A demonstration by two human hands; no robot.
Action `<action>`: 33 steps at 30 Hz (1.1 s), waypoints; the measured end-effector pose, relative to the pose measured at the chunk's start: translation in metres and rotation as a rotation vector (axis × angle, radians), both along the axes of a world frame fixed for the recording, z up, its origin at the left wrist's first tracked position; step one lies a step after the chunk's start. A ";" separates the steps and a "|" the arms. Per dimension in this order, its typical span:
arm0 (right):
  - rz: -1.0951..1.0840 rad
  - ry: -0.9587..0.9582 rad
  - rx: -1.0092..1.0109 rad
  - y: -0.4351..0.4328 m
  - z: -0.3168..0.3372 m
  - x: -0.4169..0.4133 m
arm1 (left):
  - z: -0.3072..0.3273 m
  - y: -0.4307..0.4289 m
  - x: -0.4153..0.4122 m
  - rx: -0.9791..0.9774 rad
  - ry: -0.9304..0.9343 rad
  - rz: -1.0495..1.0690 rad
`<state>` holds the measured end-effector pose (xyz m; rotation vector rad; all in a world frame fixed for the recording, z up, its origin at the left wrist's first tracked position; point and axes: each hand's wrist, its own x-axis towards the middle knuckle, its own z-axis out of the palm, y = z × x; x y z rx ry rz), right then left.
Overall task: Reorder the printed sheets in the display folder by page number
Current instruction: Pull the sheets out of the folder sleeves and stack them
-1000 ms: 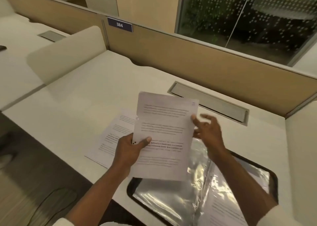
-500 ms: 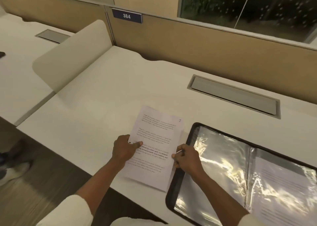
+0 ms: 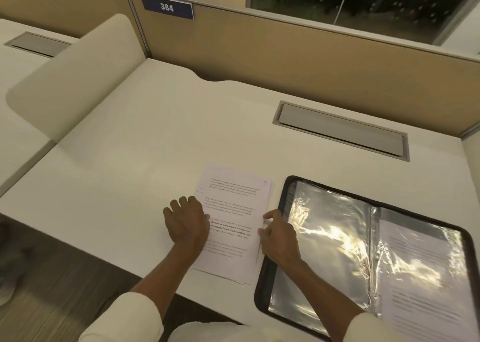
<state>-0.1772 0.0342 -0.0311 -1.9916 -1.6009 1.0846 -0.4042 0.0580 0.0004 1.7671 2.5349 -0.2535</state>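
The stack of printed sheets [image 3: 235, 211] lies flat on the white desk [image 3: 124, 165], between your two hands and just left of the open display folder [image 3: 261, 279]. Your left hand [image 3: 185, 220] rests palm down at the stack's left edge, fingers loosely bent on the desk and thumb on the top sheet, gripping nothing. Your right hand [image 3: 279, 237] meets the stack's right edge with thumb and forefinger. I cannot tell whether they pinch the paper or only touch it. The wrist lies over the folder's black rim.

The top sheet is thin white paper with short blocks of print, a few lines bold, and a small handwritten mark in its top right corner. The lower edges of the sheets fan out slightly. The folder has rounded corners and clear, crinkled plastic pockets that throw back strong glare. Its right-hand pocket holds one printed page [image 3: 426, 289].
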 end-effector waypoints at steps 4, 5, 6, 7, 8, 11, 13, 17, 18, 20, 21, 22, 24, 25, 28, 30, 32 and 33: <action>-0.040 0.025 0.207 -0.036 0.008 0.029 | 0.006 -0.011 0.025 -0.011 -0.043 -0.108; -0.066 0.018 0.257 -0.049 0.008 0.040 | 0.005 -0.015 0.035 -0.019 -0.068 -0.140; -0.095 0.000 0.308 -0.061 0.006 0.053 | 0.005 -0.019 0.046 -0.022 -0.093 -0.178; -0.125 -0.030 0.360 -0.073 0.005 0.066 | 0.006 -0.023 0.058 -0.021 -0.127 -0.225; -0.158 -0.075 0.401 -0.085 0.002 0.079 | 0.007 -0.028 0.072 -0.025 -0.173 -0.285; -0.247 -0.270 0.464 -0.118 -0.005 0.123 | 0.012 -0.044 0.114 -0.003 -0.365 -0.466; -0.336 -0.404 0.405 -0.140 -0.013 0.150 | 0.015 -0.054 0.143 0.004 -0.414 -0.543; -0.545 -0.600 0.155 -0.173 -0.019 0.186 | 0.017 -0.071 0.200 -0.011 -0.382 -0.745; -0.604 -0.613 0.081 -0.182 -0.020 0.195 | 0.017 -0.075 0.213 -0.021 -0.368 -0.805; -0.698 -0.629 -0.045 -0.199 -0.024 0.214 | 0.018 -0.083 0.240 -0.052 -0.374 -0.891; -0.732 -0.638 -0.089 -0.208 -0.025 0.223 | 0.017 -0.088 0.251 -0.068 -0.395 -0.924; -0.756 -0.651 -0.121 -0.217 -0.025 0.232 | 0.013 -0.092 0.263 -0.080 -0.434 -0.957; -0.773 -0.676 -0.168 -0.231 -0.024 0.249 | 0.006 -0.102 0.283 -0.076 -0.510 -1.041; -0.774 -0.686 -0.190 -0.237 -0.023 0.256 | 0.004 -0.107 0.292 -0.080 -0.533 -1.073; -0.729 -0.709 -0.178 -0.249 -0.021 0.274 | 0.004 -0.120 0.312 -0.133 -0.589 -1.062; -0.646 -0.744 -0.103 -0.252 -0.020 0.284 | 0.007 -0.127 0.323 -0.172 -0.631 -0.980; -0.531 -0.746 -0.044 -0.250 -0.017 0.287 | 0.011 -0.131 0.332 -0.187 -0.687 -0.864; -0.477 -0.721 -0.002 -0.248 -0.016 0.287 | 0.012 -0.133 0.337 -0.195 -0.704 -0.804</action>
